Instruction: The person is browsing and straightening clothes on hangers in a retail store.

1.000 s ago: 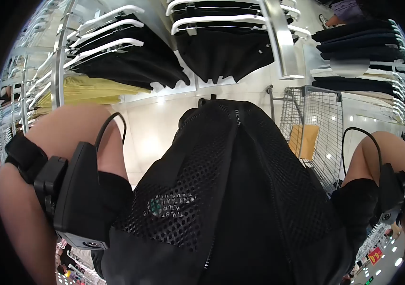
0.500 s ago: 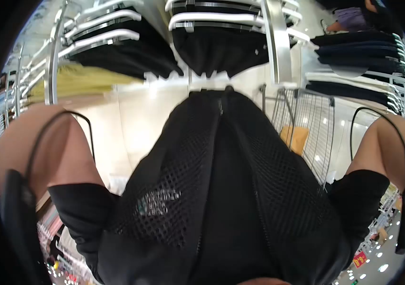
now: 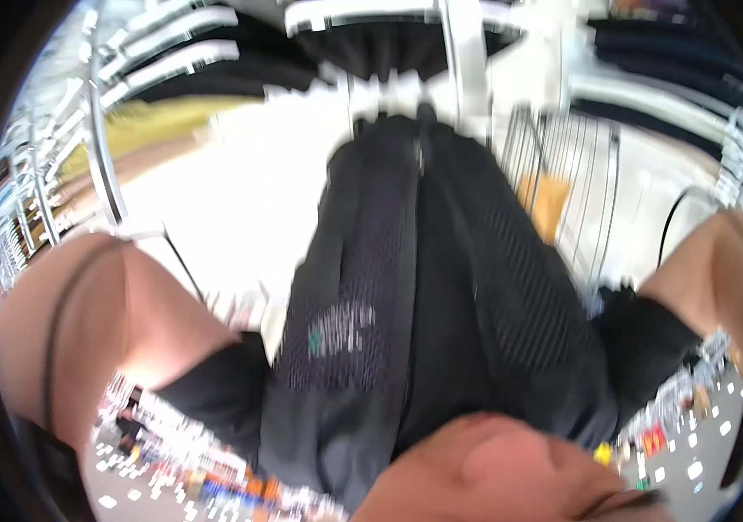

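Neither of my hands shows. My bent left arm (image 3: 127, 313) is raised at the left side of the view, its hand outside the picture. On the other side, my right arm (image 3: 706, 270) bends upward too, and that hand is also hidden. A black zip-front jacket with mesh panels (image 3: 450, 261) covers my body in the middle. Black straps or cords curve over both arms, blurred. What my hands touch or hold cannot be seen.
Ahead, black garments (image 3: 380, 48) hang on white hangers from a metal rack (image 3: 467, 61). Yellow-green clothes (image 3: 171, 122) hang at left, dark ones (image 3: 650, 61) at right. A wire cart (image 3: 602, 191) stands front right, with a tan package (image 3: 551, 204) in it.
The head view has tilted and blurred; the racks sit higher in the picture. My left arm appears lower and further into view. The tan package still lies in the cart.
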Available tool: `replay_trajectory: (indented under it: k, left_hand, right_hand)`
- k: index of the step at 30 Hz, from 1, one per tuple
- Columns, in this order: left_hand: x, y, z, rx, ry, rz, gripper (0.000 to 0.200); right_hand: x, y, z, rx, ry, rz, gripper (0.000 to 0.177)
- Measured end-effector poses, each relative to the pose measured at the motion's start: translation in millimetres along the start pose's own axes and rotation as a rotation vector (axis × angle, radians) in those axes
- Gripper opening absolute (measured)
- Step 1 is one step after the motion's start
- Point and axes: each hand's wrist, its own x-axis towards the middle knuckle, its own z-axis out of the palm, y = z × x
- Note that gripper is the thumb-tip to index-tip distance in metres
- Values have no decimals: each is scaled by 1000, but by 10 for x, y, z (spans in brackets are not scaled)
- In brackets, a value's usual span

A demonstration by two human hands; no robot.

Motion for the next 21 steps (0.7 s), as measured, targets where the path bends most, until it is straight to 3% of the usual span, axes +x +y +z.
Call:
replay_trajectory:
  k: [1, 2, 4, 8, 9, 10, 12, 16, 21]
  left_hand:
    - [46, 271, -12, 24, 20, 59, 21]
    - [25, -74, -42, 31, 30, 35, 20]
    - [38, 33, 25, 18, 37, 18, 19]
    - [-182, 807, 86, 44, 92, 218, 17]
    - [-236, 370, 157, 73, 90, 154, 17]
    - [-526, 819, 199, 82, 120, 197, 16]
    - [-582, 850, 221, 89, 125, 234, 15]
    - [-475, 298, 429, 89, 124, 273, 14]
    - [-572, 251, 436, 103, 124, 274, 11]
  right_hand:
    - [0, -187, -104, -21, 30, -82, 32]
    - [-68, 175, 48, -26, 18, -73, 32]
    - [-95, 15, -71, -58, 19, -13, 32]
    - [-260, -728, -215, -147, 47, -210, 32]
    - [-388, -258, -59, -133, 41, -153, 31]
    - [-506, -785, -13, -128, 48, -212, 31]
    - [-571, -792, 30, -146, 46, -237, 31]
    - [-654, -189, 27, -177, 56, -280, 31]
    - [-719, -138, 47, -182, 84, -286, 30]
